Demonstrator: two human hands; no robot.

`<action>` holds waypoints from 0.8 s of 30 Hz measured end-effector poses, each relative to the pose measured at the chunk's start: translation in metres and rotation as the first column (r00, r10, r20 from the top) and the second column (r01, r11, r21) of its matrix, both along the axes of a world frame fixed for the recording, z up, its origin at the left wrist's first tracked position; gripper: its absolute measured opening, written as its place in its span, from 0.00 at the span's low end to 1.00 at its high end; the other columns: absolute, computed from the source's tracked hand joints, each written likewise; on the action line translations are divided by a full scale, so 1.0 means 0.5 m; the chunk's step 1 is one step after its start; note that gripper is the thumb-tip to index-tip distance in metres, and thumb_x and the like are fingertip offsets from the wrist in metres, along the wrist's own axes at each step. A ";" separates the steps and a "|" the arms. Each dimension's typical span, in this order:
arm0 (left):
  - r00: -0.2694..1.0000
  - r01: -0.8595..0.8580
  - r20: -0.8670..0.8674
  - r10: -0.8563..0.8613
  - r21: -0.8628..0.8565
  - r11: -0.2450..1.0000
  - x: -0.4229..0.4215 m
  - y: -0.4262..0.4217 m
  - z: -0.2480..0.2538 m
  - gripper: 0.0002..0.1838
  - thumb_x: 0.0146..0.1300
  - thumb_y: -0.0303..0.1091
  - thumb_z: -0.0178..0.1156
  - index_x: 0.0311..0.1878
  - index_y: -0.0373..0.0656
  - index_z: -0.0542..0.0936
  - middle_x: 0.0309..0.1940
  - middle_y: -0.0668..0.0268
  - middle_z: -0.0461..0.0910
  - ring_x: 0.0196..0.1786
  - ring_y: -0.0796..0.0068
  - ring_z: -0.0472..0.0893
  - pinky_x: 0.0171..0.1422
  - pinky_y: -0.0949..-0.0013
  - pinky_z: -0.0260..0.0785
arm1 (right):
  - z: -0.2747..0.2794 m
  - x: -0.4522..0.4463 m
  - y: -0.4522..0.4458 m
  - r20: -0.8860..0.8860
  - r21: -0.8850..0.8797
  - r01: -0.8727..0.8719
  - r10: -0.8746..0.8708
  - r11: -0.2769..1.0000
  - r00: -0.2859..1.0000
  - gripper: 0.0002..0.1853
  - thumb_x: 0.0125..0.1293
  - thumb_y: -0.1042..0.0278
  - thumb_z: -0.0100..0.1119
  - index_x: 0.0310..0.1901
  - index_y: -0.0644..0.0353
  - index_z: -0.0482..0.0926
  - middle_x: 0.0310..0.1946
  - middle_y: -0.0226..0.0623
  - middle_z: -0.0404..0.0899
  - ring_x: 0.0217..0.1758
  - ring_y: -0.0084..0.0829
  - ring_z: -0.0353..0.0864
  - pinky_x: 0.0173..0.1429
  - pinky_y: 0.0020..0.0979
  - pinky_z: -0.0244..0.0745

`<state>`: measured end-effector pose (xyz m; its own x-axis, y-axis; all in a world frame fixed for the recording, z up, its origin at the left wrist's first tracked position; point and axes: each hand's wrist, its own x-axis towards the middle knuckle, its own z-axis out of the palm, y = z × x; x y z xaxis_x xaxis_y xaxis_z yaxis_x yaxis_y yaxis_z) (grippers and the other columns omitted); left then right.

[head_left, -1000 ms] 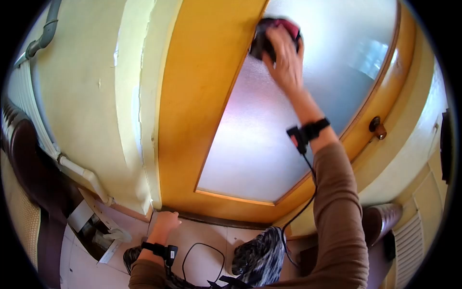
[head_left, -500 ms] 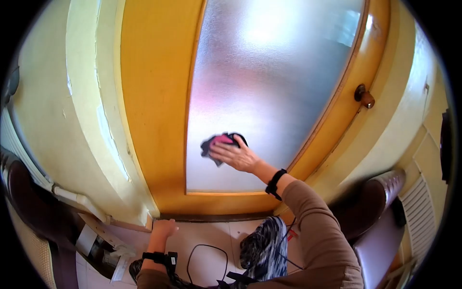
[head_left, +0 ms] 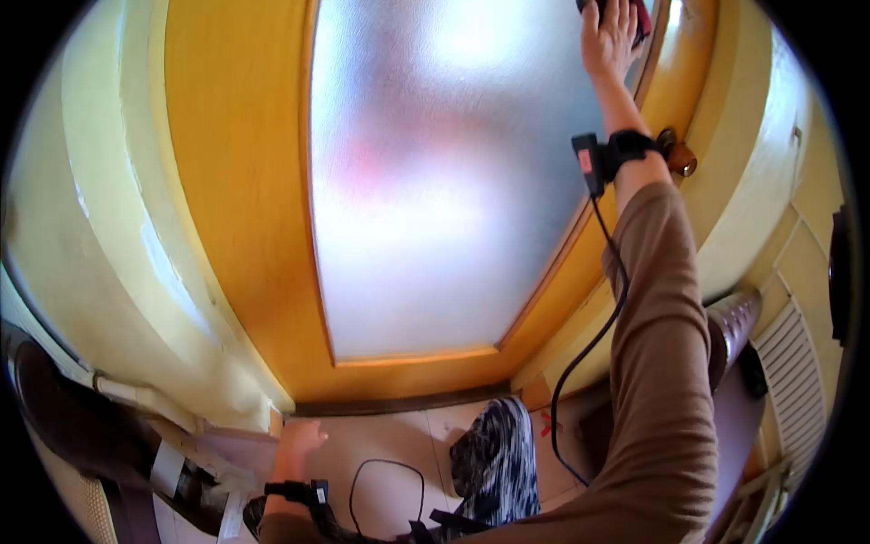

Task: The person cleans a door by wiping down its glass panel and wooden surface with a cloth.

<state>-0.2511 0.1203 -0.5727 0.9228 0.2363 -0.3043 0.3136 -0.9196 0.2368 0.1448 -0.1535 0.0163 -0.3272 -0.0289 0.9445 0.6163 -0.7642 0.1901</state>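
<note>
A dark cloth with a pink-red patch (head_left: 642,25) is held under my right hand (head_left: 609,41) against the upper right of the frosted glass pane (head_left: 435,254). My fingers lie over the cloth, and the frame's top edge cuts off part of it. The pane sits in an orange-yellow wooden door (head_left: 240,181). My right forearm crosses in front of the door's right side, close to the round door knob (head_left: 685,163). Low on the left, my left hand (head_left: 301,438) hangs above the tiled floor, holding nothing, with its fingers loosely bent and partly apart.
A black cable (head_left: 580,358) runs down from my right wrist strap. Dark brown padded seats stand at left (head_left: 68,408) and right (head_left: 732,326). A white pipe (head_left: 136,394) follows the left wall. My patterned trouser leg (head_left: 498,453) is near the doorsill.
My right hand has carried the cloth from the lower left of the glass up to its upper right, straightening the arm. My left hand has barely moved. The view has shifted slightly.
</note>
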 end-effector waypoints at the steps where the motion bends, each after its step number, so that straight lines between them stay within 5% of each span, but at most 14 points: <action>1: 1.000 -0.001 0.001 0.001 0.006 1.000 0.000 0.002 -0.014 0.26 0.55 0.51 0.55 0.52 0.42 0.75 0.47 0.55 0.78 0.50 0.55 0.77 0.54 0.55 0.67 | -0.013 0.046 -0.019 -0.032 0.024 -0.007 0.008 1.000 0.999 0.31 0.67 0.41 0.33 0.68 0.43 0.55 0.70 0.33 0.52 0.74 0.35 0.43 0.69 0.56 0.36; 3: 1.000 0.022 -0.011 -0.022 0.012 1.000 0.006 0.006 0.000 0.26 0.55 0.50 0.56 0.53 0.43 0.75 0.48 0.55 0.77 0.51 0.56 0.76 0.55 0.55 0.67 | -0.097 0.019 -0.026 -0.202 0.101 -0.031 0.051 0.994 0.978 0.33 0.67 0.39 0.30 0.69 0.44 0.51 0.71 0.33 0.47 0.75 0.36 0.39 0.69 0.59 0.34; 7: 0.999 -0.019 0.033 0.020 -0.040 0.999 0.002 0.006 -0.017 0.26 0.56 0.51 0.54 0.54 0.44 0.74 0.51 0.54 0.76 0.53 0.55 0.75 0.56 0.55 0.67 | -0.346 0.015 -0.050 -0.258 0.062 -0.036 0.051 0.997 0.965 0.29 0.69 0.49 0.35 0.67 0.55 0.55 0.70 0.38 0.49 0.74 0.39 0.41 0.70 0.56 0.34; 9: 0.985 -0.082 -0.154 0.080 -0.002 0.997 0.003 -0.009 0.028 0.26 0.56 0.50 0.54 0.53 0.44 0.74 0.49 0.54 0.77 0.52 0.54 0.76 0.55 0.55 0.67 | -0.482 -0.002 -0.049 -0.321 0.038 -0.054 0.063 0.998 0.945 0.29 0.69 0.52 0.36 0.67 0.59 0.55 0.70 0.42 0.48 0.74 0.43 0.41 0.70 0.56 0.34; 11: 0.989 -0.076 -0.130 0.073 -0.020 0.997 -0.001 -0.015 0.038 0.25 0.56 0.50 0.53 0.53 0.44 0.74 0.47 0.53 0.78 0.51 0.54 0.76 0.54 0.55 0.67 | -0.630 -0.020 -0.038 -0.474 0.075 0.001 0.034 0.997 0.880 0.30 0.69 0.54 0.36 0.68 0.60 0.50 0.71 0.43 0.44 0.75 0.45 0.38 0.68 0.60 0.34; 15: 0.991 -0.067 -0.121 0.066 -0.005 0.998 -0.006 -0.009 0.040 0.24 0.57 0.50 0.53 0.53 0.44 0.73 0.45 0.51 0.78 0.49 0.53 0.77 0.53 0.53 0.67 | -0.842 -0.104 -0.013 -0.694 0.177 0.017 0.112 0.984 0.711 0.30 0.67 0.62 0.44 0.66 0.69 0.51 0.69 0.53 0.44 0.73 0.49 0.42 0.74 0.42 0.35; 17: 0.988 -0.086 -0.132 0.086 0.001 0.996 0.000 -0.017 0.020 0.24 0.57 0.50 0.53 0.52 0.44 0.74 0.45 0.51 0.78 0.49 0.52 0.77 0.53 0.53 0.67 | -0.926 -0.075 0.021 -0.671 0.285 -0.004 0.203 0.958 0.713 0.30 0.65 0.68 0.48 0.66 0.69 0.52 0.69 0.56 0.44 0.73 0.49 0.41 0.74 0.43 0.35; 18: 0.985 -0.064 -0.163 0.065 0.012 0.998 0.005 -0.024 0.019 0.24 0.57 0.50 0.53 0.52 0.44 0.74 0.44 0.51 0.78 0.49 0.51 0.77 0.53 0.53 0.67 | -0.899 -0.107 0.044 -0.633 0.283 -0.081 0.249 0.956 0.733 0.31 0.63 0.70 0.49 0.66 0.67 0.53 0.69 0.56 0.45 0.73 0.50 0.41 0.73 0.45 0.35; 21: 0.997 -0.076 -0.026 0.076 -0.031 0.997 -0.008 -0.047 0.058 0.17 0.57 0.42 0.51 0.44 0.40 0.78 0.42 0.51 0.80 0.47 0.53 0.79 0.51 0.54 0.69 | -0.719 -0.197 0.117 -0.512 -0.154 -0.166 0.065 0.974 0.857 0.29 0.59 0.69 0.51 0.64 0.58 0.61 0.67 0.47 0.55 0.72 0.50 0.48 0.68 0.58 0.37; 24: 0.997 -0.070 0.021 0.071 -0.037 0.997 -0.011 -0.041 0.048 0.18 0.56 0.45 0.54 0.43 0.41 0.79 0.40 0.52 0.80 0.45 0.54 0.80 0.50 0.55 0.69 | -0.502 -0.236 0.202 -0.271 -0.469 -0.107 -0.027 0.877 0.962 0.27 0.57 0.66 0.53 0.62 0.52 0.66 0.66 0.38 0.59 0.70 0.41 0.53 0.67 0.57 0.39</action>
